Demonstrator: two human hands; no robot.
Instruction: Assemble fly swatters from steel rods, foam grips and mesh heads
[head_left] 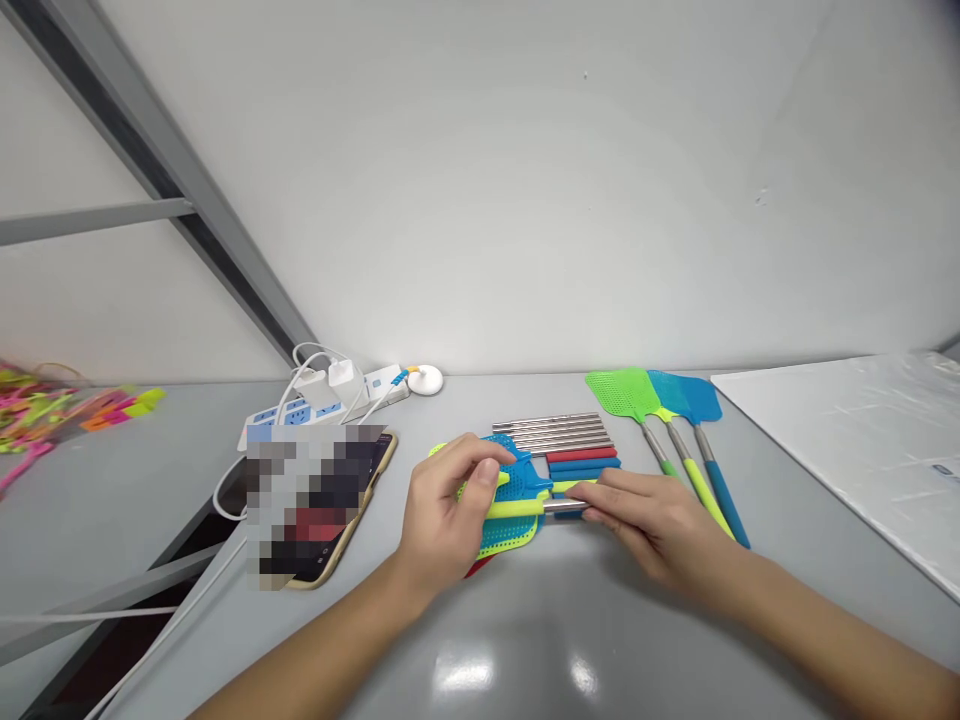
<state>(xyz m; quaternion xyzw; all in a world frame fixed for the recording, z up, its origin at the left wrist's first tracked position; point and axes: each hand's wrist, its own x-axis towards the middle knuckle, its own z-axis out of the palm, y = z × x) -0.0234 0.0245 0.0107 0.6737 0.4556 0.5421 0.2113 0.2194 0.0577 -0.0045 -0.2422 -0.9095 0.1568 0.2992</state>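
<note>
My left hand (448, 510) is closed round a yellow-green handle sleeve (517, 509). A metal rod (564, 506) sticks out of the sleeve's right end. The fingers of my right hand (652, 515) are closed on that rod, hiding its far end. Just beneath both hands lie loose fly swatter heads, a blue one (517, 480) and a yellow one (499, 545), partly covered by my left hand. Behind my hands rests a row of metal rods (562, 432). In front of the rods are handle sleeves, a red one (581, 455) and blue ones (585, 466).
Three assembled fly swatters (679, 440) lie to the right, beside a white plastic sheet (855, 430). At left are a phone (341, 540), a power strip (311, 412) with cables and a round white device (425, 380). Bright plastic pieces (60, 410) lie far left.
</note>
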